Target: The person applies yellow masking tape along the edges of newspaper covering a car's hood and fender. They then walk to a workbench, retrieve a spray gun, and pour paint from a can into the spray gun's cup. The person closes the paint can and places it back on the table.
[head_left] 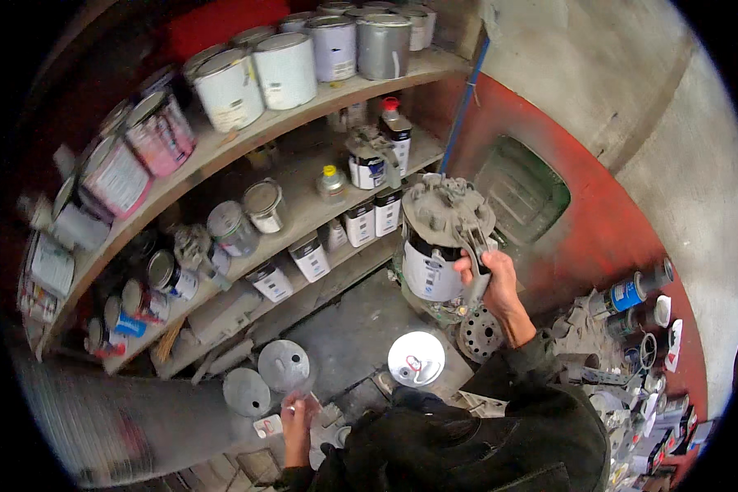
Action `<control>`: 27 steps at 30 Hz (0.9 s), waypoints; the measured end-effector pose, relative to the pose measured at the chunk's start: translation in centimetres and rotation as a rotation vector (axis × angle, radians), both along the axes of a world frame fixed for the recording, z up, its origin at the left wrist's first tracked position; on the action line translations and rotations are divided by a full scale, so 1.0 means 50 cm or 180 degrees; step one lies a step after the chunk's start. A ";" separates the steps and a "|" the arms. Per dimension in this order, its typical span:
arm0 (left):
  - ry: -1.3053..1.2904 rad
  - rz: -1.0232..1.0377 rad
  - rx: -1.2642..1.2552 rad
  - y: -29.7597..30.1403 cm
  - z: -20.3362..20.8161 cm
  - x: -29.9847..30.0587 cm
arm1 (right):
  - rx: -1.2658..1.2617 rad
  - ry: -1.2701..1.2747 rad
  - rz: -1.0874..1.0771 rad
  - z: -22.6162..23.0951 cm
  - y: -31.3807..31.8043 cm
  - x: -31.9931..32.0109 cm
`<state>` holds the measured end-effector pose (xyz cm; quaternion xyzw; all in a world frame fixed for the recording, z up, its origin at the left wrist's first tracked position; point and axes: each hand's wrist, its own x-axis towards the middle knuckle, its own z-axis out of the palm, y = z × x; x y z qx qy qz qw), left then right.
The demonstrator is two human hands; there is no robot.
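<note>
My right hand (500,283) is closed round the grey handle of a mixing lid (451,209) caked in dried paint. The lid sits on a paint can (430,275) with a white label; whether the can hangs from my hand or rests on what is below, I cannot tell. Lower left, my left hand (297,414) has its fingers closed on a blurred, see-through thing (305,384), perhaps plastic. Close to that hand are two round grey lids with holes (285,365) (246,392). A white round lid or can top (416,359) with a red mark lies below the paint can.
Shelves (320,217) on the left carry paint cans, white square tins (309,256) and a yellow-capped bottle (330,182). A round plate with holes (479,334) is near my right forearm. Cluttered cans and tools (631,361) crowd the right, before a red wall (615,238).
</note>
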<state>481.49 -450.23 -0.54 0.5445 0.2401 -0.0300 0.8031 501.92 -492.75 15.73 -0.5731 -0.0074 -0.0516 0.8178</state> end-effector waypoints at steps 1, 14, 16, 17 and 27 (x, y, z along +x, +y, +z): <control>0.0044 0.0089 -0.0146 -0.011 0.019 0.002 | 0.0063 0.0054 0.0278 0.000 -0.007 -0.015; -0.1012 -0.0190 0.1409 -0.079 0.018 0.097 | -0.2933 0.0133 0.2262 0.212 0.129 -0.066; -0.1154 -0.0110 0.1497 -0.103 0.018 0.108 | -0.3621 -0.0041 0.2563 0.276 0.175 -0.089; -0.1256 -0.0026 0.1573 -0.114 0.010 0.110 | -0.3948 -0.0046 0.2710 0.300 0.211 -0.102; -0.1301 0.0216 0.1687 -0.145 0.008 0.102 | -0.5895 -0.1625 0.3773 0.367 0.442 -0.165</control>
